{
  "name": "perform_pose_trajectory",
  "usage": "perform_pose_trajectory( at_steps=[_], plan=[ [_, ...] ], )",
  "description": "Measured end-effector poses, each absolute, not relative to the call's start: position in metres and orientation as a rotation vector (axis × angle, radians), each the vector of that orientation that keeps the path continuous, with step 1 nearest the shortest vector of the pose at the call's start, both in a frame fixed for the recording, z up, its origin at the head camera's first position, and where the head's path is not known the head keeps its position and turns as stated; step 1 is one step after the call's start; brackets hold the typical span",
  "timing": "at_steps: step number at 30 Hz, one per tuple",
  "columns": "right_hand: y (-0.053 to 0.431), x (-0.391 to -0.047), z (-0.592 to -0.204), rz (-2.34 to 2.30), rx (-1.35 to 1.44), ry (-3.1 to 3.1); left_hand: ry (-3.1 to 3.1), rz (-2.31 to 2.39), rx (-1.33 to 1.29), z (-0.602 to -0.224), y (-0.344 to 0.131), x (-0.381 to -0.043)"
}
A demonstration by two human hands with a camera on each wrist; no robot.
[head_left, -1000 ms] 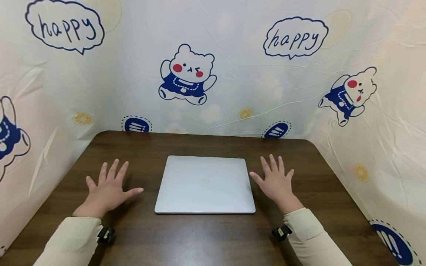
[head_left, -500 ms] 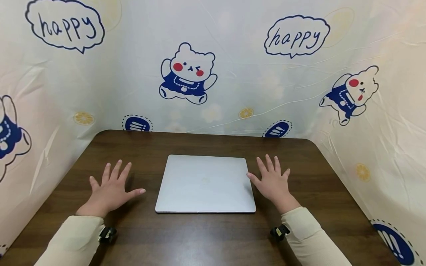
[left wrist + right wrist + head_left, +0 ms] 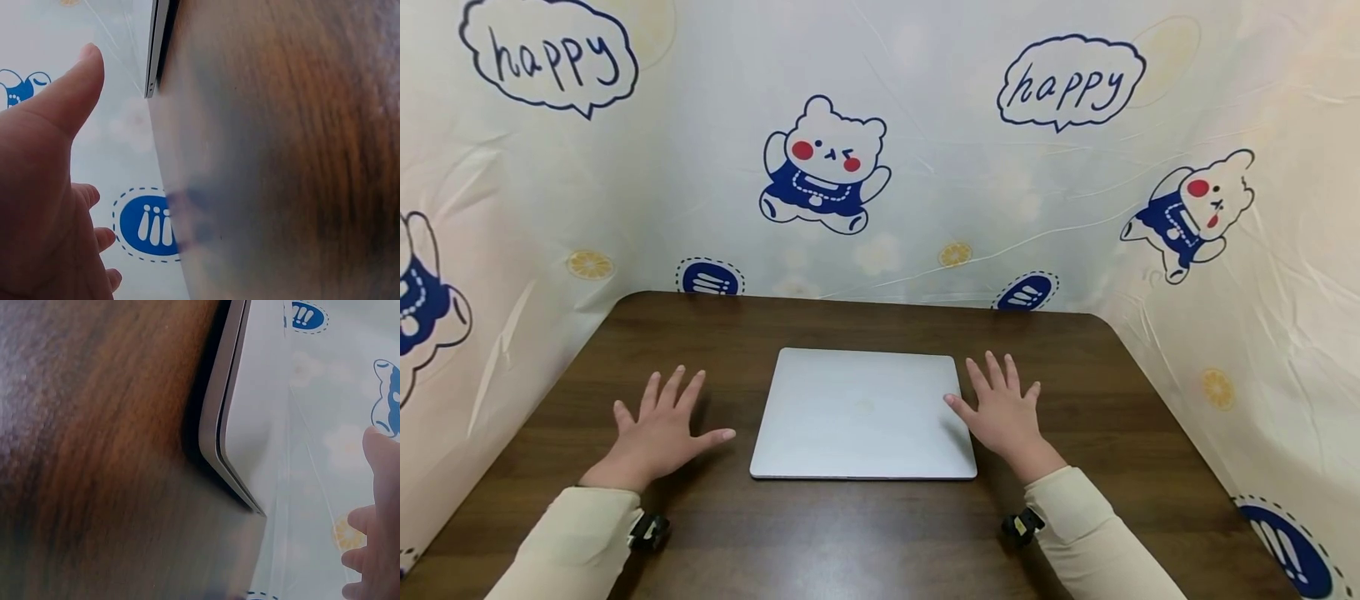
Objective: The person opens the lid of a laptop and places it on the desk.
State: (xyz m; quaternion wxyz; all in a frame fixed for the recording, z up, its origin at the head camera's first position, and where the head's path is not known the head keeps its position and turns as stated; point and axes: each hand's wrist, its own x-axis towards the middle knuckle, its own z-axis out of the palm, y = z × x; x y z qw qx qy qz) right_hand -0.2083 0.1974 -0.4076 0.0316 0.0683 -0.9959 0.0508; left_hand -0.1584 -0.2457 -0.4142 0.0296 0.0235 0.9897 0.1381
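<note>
At far left, on the pale curtain (image 3: 527, 192), a cut-off left bear (image 3: 422, 300) in blue. Above it, a left bubble (image 3: 550, 58) reading "happy"; further along, a small orange slice (image 3: 591, 265).

Next, low in the head view, a cream left sleeve (image 3: 561, 537) with a small black left device (image 3: 648, 531) on the inner side of the wrist. Ahead of the sleeve, over the left part of the brown table (image 3: 865, 533), the left hand (image 3: 658, 433): unclenched, palm down, fingers fanned, thumb stretched towards the laptop (image 3: 861, 417) but apart from it. Whether resting on the table or just above, cannot tell.

In the middle, on the table, the silver laptop, lid down and lying flat. On the curtain behind, a middle bear (image 3: 823, 167), one eye winking, cheeks red.

Just right of the laptop, the right hand (image 3: 1006, 421): also unclenched, palm down, fingers spread, thumb reaching in over the right edge of the lid. Whether in contact, cannot tell. Behind it, a cream right sleeve (image 3: 1097, 533) and a black right device (image 3: 1022, 527). Higher up, a right bubble (image 3: 1071, 82), again "happy".

At far right, on the curtain, a tilted right bear (image 3: 1187, 217).
</note>
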Motion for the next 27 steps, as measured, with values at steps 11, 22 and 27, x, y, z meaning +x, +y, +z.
perform_pose_trajectory(
  at_steps=[11, 22, 27],
  plan=[
    [0.19, -0.206, -0.409, 0.143, 0.236, -3.07, 3.039, 0.437, 0.093, -0.417, -0.243, -0.155],
    [0.183, -0.204, -0.41, 0.11, 0.276, -3.093, 3.006, 0.489, 0.117, -0.422, -0.238, -0.156],
    [0.18, -0.204, -0.412, 0.093, 0.283, -3.111, 3.004, 0.523, 0.156, -0.422, -0.236, -0.156]
  ],
)
